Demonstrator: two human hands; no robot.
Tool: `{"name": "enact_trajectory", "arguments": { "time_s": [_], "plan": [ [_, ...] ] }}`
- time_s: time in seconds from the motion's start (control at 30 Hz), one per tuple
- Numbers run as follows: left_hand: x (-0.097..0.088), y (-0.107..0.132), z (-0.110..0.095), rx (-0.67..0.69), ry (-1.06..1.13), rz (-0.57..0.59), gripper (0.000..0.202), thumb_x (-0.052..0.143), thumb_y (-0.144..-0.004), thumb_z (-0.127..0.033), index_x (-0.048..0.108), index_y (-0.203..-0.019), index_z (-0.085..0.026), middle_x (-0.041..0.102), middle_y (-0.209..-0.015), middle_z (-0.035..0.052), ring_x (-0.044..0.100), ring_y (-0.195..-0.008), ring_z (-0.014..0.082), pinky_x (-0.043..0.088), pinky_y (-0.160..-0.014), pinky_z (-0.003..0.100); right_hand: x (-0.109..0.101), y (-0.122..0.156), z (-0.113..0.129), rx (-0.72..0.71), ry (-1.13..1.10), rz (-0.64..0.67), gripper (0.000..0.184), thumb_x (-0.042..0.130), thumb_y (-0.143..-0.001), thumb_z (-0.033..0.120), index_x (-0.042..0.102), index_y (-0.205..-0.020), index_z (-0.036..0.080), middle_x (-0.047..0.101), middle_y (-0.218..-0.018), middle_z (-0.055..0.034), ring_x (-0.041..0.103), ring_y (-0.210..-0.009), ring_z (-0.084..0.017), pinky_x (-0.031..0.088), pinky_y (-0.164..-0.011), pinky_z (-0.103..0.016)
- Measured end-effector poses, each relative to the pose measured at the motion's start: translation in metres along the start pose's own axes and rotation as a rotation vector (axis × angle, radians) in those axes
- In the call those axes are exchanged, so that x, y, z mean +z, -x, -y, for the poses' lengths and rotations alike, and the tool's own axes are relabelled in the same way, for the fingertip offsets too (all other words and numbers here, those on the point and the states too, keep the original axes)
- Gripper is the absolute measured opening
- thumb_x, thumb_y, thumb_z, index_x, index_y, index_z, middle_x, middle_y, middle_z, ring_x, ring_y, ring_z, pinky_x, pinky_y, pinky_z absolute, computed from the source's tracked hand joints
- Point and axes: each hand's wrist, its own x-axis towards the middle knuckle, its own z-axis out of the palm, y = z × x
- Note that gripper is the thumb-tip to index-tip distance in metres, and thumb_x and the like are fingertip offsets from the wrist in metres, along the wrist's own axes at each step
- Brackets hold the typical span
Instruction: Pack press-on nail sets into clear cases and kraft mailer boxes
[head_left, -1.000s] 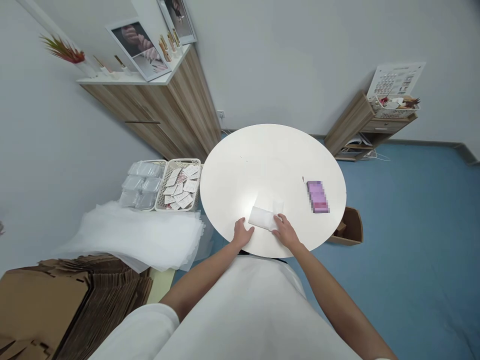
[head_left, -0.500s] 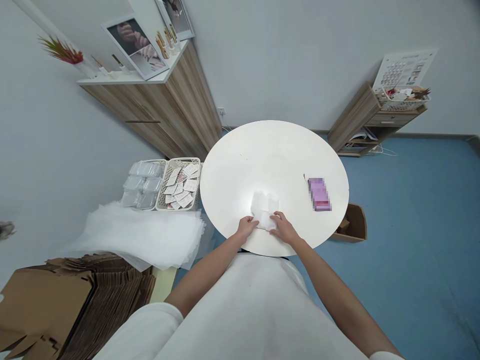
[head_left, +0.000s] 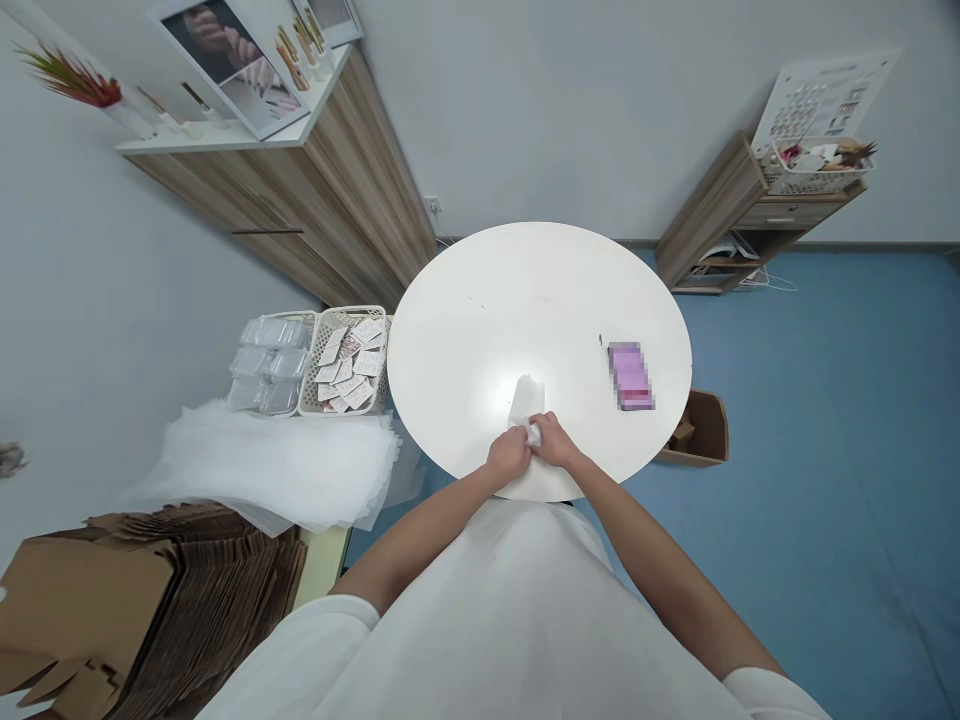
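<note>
Near the front edge of the round white table [head_left: 450, 330] lies a small folded white wrapping sheet [head_left: 528, 396], its upper part flat on the tabletop. My left hand [head_left: 510, 455] is closed on its near end, fingers curled. My right hand [head_left: 553, 440] pinches the same near end from the other side, and the two hands almost touch. Whether anything lies inside the folds is hidden. To the right rests a purple, pixel-blurred flat object [head_left: 631, 376], apart from both hands.
At left stand a basket of printed cards [head_left: 346, 362], a basket of clear plastic packs [head_left: 271, 362], a pile of white sheets [head_left: 262, 460] and stacked flat cardboard [head_left: 217, 600]. An open cardboard box [head_left: 707, 432] sits on the floor right of the table.
My hands have come together, and the sheet between them is folded narrower. The whole view has shifted slightly.
</note>
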Motion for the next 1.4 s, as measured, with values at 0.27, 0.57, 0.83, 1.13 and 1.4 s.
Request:
{"name": "enact_trajectory", "arguments": {
  "time_s": [0.27, 0.57, 0.83, 1.13, 1.4],
  "plan": [
    [0.016, 0.018, -0.011, 0.080, -0.230, 0.026, 0.042, 0.044, -0.074, -0.028, 0.038, -0.112, -0.012, 0.045, -0.105, 0.0160, 0.042, -0.097, 0.0307, 0.034, -0.074, 0.041, 0.005, -0.008, 0.018, 0.198, 0.010, -0.132, 0.026, 0.047, -0.074, 0.046, 0.052, -0.082, 0.021, 0.047, -0.089, -0.0037, 0.048, -0.066, -0.013, 0.037, -0.064, -0.028],
    [0.002, 0.020, 0.016, 0.263, -0.034, -0.121, 0.042, 0.051, -0.072, -0.047, 0.045, -0.104, -0.019, 0.034, -0.126, 0.0119, 0.029, -0.117, 0.0305, 0.028, -0.091, 0.045, 0.010, -0.019, 0.012, 0.140, 0.122, -0.267, 0.010, 0.041, -0.077, 0.030, 0.042, -0.076, 0.021, 0.049, -0.075, 0.0001, 0.046, -0.065, -0.013, 0.033, -0.057, -0.025],
    [-0.001, -0.001, 0.031, 0.375, 0.007, -0.216, 0.034, 0.042, -0.079, -0.023, 0.042, -0.113, -0.021, 0.039, -0.127, 0.0082, 0.031, -0.121, 0.0222, 0.026, -0.098, 0.040, 0.008, -0.010, 0.005, 0.041, 0.083, -0.267, 0.007, 0.040, -0.075, 0.023, 0.046, -0.078, 0.021, 0.051, -0.078, -0.0009, 0.049, -0.069, -0.014, 0.038, -0.059, -0.026],
    [-0.004, -0.007, 0.033, 0.352, -0.021, -0.199, 0.036, 0.053, -0.073, -0.033, 0.046, -0.107, -0.023, 0.038, -0.127, 0.0091, 0.027, -0.123, 0.0266, 0.022, -0.098, 0.045, -0.013, 0.020, -0.002, -0.372, 0.479, -0.039, 0.059, 0.061, -0.065, 0.025, 0.035, -0.119, 0.023, 0.031, -0.132, -0.0094, 0.047, -0.100, -0.024, 0.041, -0.076, -0.036],
    [-0.015, -0.018, 0.030, 0.266, 0.102, -0.116, 0.056, 0.060, -0.063, -0.033, 0.039, -0.113, -0.018, 0.050, -0.113, 0.0102, 0.047, -0.104, 0.0260, 0.034, -0.088, 0.039, -0.003, 0.005, 0.008, -0.359, 0.733, 0.045, 0.060, 0.057, -0.064, 0.013, 0.034, -0.119, 0.016, 0.038, -0.128, -0.0144, 0.049, -0.092, -0.026, 0.040, -0.074, -0.038]
  ]
}}
